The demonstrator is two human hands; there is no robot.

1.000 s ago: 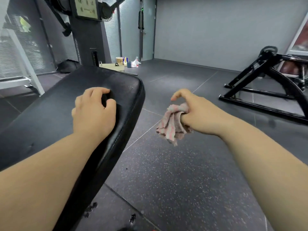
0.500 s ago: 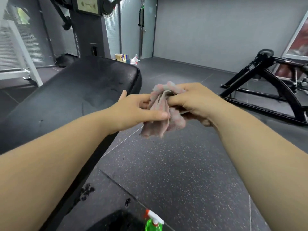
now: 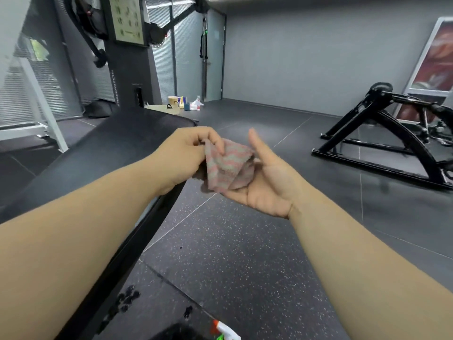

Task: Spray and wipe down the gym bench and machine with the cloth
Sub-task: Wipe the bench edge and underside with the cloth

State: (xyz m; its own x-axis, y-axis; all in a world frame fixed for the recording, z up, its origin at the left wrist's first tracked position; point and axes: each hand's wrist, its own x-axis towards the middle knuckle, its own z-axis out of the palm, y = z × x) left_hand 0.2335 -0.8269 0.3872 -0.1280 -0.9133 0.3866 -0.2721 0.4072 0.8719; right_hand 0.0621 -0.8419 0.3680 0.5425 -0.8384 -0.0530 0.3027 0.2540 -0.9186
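Over floor (image 3: 245,253), just right of bench (image 3: 110,153): left hand (image 3: 186,153) pinches cloth (image 3: 228,168) at top edge; rest lies on right hand (image 3: 267,185), palm up, not gripping.

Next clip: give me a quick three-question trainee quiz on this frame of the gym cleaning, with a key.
1. True or false: the striped cloth lies flat on the black bench pad.
2. Which hand pinches the cloth's top edge? A. left hand B. right hand C. neither
3. Fill in: the spray bottle shows at the ___ edge of the view.
Key: 1 false, it is held up between the hands, beside the pad. 2 A; the right hand lies palm up under it. 3 bottom.
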